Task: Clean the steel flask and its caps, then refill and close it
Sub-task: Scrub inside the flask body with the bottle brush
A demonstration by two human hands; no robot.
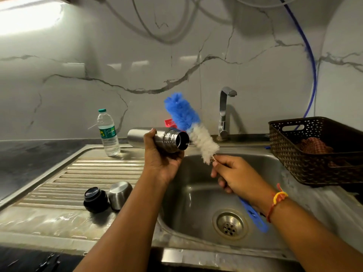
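My left hand [160,157] grips the steel flask [169,139], held on its side above the sink's left rim with its open mouth facing right. My right hand [234,176] holds a bottle brush [191,124] by its wire stem; the blue and white bristles point up and left, just outside the flask's mouth, and the blue handle sticks out below my wrist. On the ribbed drainboard [82,173] lie the black inner cap [95,198] and the steel outer cap [119,194], side by side.
A steel sink basin [196,193] with a drain lies below my hands, and a tap [225,112] stands behind it. A plastic water bottle [108,132] stands at the back left. A dark woven basket [318,152] with a cloth sits to the right.
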